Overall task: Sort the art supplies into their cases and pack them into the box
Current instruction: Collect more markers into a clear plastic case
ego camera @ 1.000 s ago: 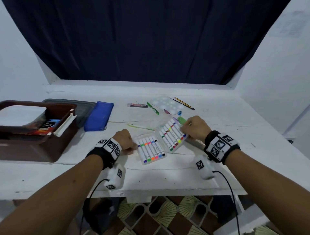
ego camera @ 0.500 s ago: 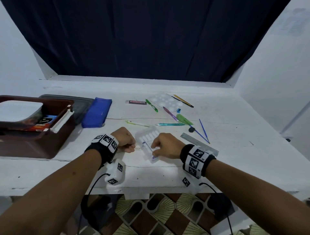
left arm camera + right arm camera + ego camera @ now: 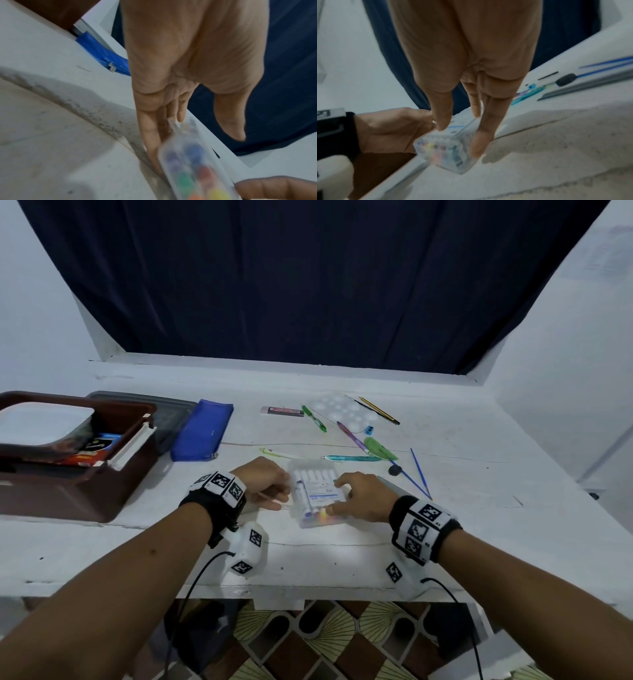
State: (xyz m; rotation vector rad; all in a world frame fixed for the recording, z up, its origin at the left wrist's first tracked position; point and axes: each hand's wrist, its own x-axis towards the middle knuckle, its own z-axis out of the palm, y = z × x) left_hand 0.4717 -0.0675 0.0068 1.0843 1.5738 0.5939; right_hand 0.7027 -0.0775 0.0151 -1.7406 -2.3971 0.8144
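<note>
While closed, marker case (image 3: 318, 496) near table edge (image 3: 308, 590), both hands flanking

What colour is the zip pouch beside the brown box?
Blue; the zip pouch shows best in the head view.

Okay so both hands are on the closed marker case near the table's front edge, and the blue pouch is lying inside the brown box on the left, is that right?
Not quite. The blue pouch is not inside the brown box; the head view shows it lying on the table to the right of the box. The rest holds: the left hand and right hand are both on the closed marker case near the front edge.
</note>
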